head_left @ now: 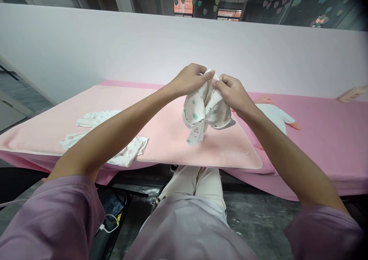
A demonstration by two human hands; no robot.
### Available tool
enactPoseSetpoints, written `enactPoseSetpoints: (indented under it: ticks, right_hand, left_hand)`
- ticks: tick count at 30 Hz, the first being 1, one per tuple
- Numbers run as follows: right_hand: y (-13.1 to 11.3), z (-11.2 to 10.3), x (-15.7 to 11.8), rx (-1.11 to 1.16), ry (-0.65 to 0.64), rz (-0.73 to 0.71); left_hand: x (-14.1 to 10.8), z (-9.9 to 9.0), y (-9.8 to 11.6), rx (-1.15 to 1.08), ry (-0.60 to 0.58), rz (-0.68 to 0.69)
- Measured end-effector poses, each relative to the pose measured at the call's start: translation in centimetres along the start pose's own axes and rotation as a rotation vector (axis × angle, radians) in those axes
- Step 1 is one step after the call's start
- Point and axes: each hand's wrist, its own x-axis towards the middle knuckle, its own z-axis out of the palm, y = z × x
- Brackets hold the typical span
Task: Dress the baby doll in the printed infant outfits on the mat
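A white baby garment [197,108] with small green and brown prints hangs bunched in the air above the pale pink mat [163,137]. My left hand [193,78] pinches its top edge from the left, fingers closed. Close beside it, my right hand [232,92] grips the same edge between thumb and fingers. The cloth droops in two lobes, with a narrow strip dangling below. Its exact cut is hidden by the folds. Two flat bundles of similar printed cloth, a farther one [96,118] and a nearer one [133,149], lie on the mat, partly behind my left forearm.
Right of the mat, a baby doll [271,112] in white lies on the pink tablecloth [322,145], partly hidden by my right forearm. A bottle [353,94] lies near the white wall [143,49]. Below the table's left front, a dark device [113,204] has a white cable.
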Motion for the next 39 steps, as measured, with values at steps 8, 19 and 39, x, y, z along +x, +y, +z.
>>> enactPoseSetpoints:
  ticks: [8,19,39]
  right_hand:
    - [-1.3,0.2,-1.0,0.100,-0.057,-0.079]
    - [-0.1,0.5,-2.9,-0.062,0.224,-0.144]
    - [0.8,4.3,-2.4,-0.045,0.253,-0.002]
  left_hand:
    - [-0.8,0.3,0.6,-0.248,-0.050,0.040]
    - [-0.6,0.7,-0.3,-0.134,0.036,-0.001]
    - [-3.7,1.4,2.1,0.082,0.247,0.052]
